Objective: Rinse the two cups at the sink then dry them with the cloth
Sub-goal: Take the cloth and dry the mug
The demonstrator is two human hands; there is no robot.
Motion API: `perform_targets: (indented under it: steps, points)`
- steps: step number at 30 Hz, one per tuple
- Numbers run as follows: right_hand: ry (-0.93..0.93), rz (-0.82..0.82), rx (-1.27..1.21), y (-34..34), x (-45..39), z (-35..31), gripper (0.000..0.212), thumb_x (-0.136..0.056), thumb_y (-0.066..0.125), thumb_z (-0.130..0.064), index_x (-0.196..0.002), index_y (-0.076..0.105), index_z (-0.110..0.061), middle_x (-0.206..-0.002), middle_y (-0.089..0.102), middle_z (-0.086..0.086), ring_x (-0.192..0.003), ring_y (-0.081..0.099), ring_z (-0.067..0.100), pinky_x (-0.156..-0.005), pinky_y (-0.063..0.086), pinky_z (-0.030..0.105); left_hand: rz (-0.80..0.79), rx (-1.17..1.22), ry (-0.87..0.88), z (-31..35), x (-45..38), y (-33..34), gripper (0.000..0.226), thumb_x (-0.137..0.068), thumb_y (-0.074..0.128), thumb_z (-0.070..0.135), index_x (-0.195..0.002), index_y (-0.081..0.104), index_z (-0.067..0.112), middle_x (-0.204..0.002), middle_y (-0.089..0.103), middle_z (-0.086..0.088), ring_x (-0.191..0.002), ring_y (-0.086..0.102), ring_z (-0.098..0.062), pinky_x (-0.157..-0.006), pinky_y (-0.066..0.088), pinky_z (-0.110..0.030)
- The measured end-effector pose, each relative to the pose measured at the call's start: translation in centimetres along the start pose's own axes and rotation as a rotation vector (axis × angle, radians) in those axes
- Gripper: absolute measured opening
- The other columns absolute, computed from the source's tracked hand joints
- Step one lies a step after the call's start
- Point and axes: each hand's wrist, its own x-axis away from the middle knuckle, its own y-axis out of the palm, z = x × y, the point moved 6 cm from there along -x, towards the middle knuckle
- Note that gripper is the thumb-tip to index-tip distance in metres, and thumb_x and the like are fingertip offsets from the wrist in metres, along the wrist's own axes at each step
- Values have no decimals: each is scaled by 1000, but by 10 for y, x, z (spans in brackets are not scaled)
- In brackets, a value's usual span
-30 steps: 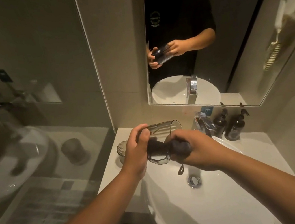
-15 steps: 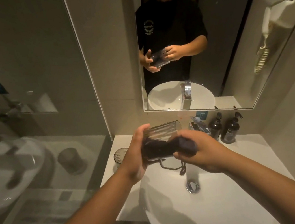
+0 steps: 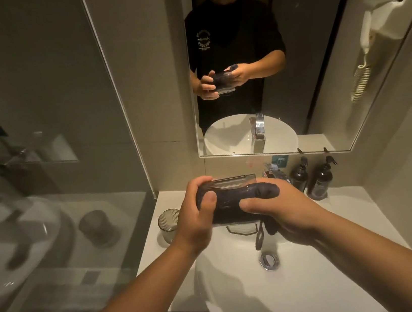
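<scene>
Hands: we have both closed on the job — our left hand [image 3: 197, 215] wraps one end of the cup [image 3: 230, 186], thumb on top, while our right hand [image 3: 281, 211] grips the dark cloth [image 3: 243, 201] and presses it around the cup's side.
Head view, where the cup is: held on its side in the air above the white sink [image 3: 244, 282], between the two hands, well clear of the drain [image 3: 268, 260].
Head view, second cup: a ribbed, smoky tumbler [image 3: 168, 224] stands upright on the desk [image 3: 154, 247] just left of the sink, untouched by either hand.
Handling: we judge the cup light and rigid, likely clear hard plastic or glass. It is probably still slick from rinsing, so the bare left hand is the weaker hold. Best to keep that hand spread around the end and let the cloth do the rubbing. If it is glass, a slip onto the basin could chip it.
Cloth: soft and limp; a loop or cord hangs from it below the right hand.
Look of the cup: transparent with a grey tint and straight walls, its rim edge catching light on the far side. Most of the body is hidden under the cloth.
Mirror [image 3: 266, 68]: the reflection shows the same two-handed hold on cup and cloth.
</scene>
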Motion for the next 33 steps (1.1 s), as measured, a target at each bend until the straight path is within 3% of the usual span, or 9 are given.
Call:
perform_targets:
  steps: [4, 7, 12, 17, 19, 23, 26, 30, 33]
  points:
    - [-207, 19, 684, -3, 2, -24, 18, -85, 70, -25, -96, 58, -33, -88, 60, -16, -77, 56, -1, -64, 42, 13, -107, 427, -454, -5, -3, 6, 53, -95, 36, 66, -125, 59, 28, -123, 68, -12, -114, 65, -30, -97, 53, -54]
    - [-258, -43, 830, 7, 6, -25, 28, -85, 70, -29, -102, 51, -39, -97, 56, -24, -92, 55, -4, -73, 41, 9, -44, 441, -575, -4, -5, 6, 62, -98, 31, 64, -121, 64, 17, -117, 71, -18, -109, 68, -36, -93, 56, -54]
    - [-210, -6, 764, 9, 10, -20, 27, -83, 71, -32, -100, 52, -41, -98, 57, -23, -88, 57, -1, -67, 45, 8, 139, 267, -352, 5, -4, 2, 35, -104, 38, 37, -101, 67, 18, -102, 70, -13, -105, 65, -38, -87, 56, -62]
    - [-16, -14, 6, 6, 7, -6, 33, -75, 73, -21, -107, 67, -17, -99, 66, 18, -74, 58, 22, -46, 41, 25, 134, -14, 59, 21, -3, -1, 37, -91, 36, 48, -107, 61, 26, -100, 67, 7, -95, 64, -9, -82, 53, -27]
    - [-1, 0, -49, 2, 7, -6, 35, -72, 72, -18, -107, 67, -15, -99, 66, 21, -74, 56, 27, -45, 39, 27, 87, -19, 86, 18, -6, 3, 38, -89, 38, 51, -110, 60, 29, -108, 66, 7, -102, 63, -14, -88, 53, -31]
    - [-172, 36, 545, -11, 12, -24, 28, -82, 72, -24, -107, 61, -26, -101, 65, -2, -87, 62, 17, -68, 53, 25, -118, 374, -376, 6, -8, 19, 45, -91, 44, 65, -117, 64, 34, -118, 71, -7, -112, 65, -31, -94, 55, -52]
    - [-241, 0, 831, -9, 17, -22, 35, -83, 72, -28, -113, 54, -34, -110, 59, -16, -100, 57, 6, -83, 48, 16, -133, 426, -586, 5, -6, 24, 58, -98, 32, 63, -117, 67, 21, -114, 73, -15, -109, 68, -36, -88, 58, -52]
    - [-221, 60, 733, -8, 21, -15, 30, -82, 73, -31, -106, 56, -37, -102, 61, -17, -89, 59, 4, -70, 48, 11, 15, 300, -359, 9, -11, 21, 37, -99, 42, 45, -102, 67, 19, -101, 70, -14, -104, 66, -39, -87, 55, -56]
    - [-122, 134, 321, -11, 19, -5, 19, -82, 74, -22, -98, 66, -25, -86, 65, -1, -66, 58, 13, -49, 46, 22, 44, 71, 9, 18, -11, 14, 34, -90, 38, 49, -103, 62, 28, -98, 66, 1, -93, 63, -19, -85, 52, -43]
